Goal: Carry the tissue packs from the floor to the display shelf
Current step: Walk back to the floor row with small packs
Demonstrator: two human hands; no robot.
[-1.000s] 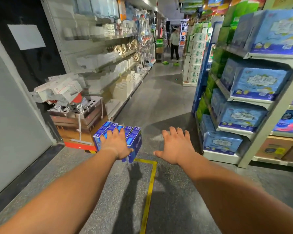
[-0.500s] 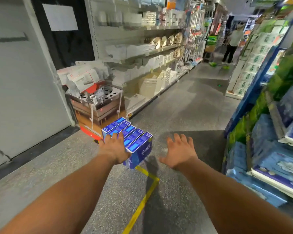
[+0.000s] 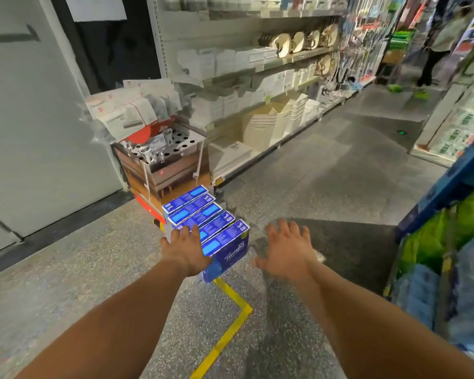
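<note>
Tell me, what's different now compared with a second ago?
The view has swung left and closer to the blue tissue packs: the shelf of blue packs on the right has mostly slid out of frame. The left hand, already over the row a second ago, now lies on the packs' near end. The right hand stays spread and empty beside them. The packs remain in their row on the floor; nothing lifted.

dim aisle, blown-out white shelves – motion-smeared, edges warped

view swung left, tissue packs [image 3: 205,228] nearer
</note>
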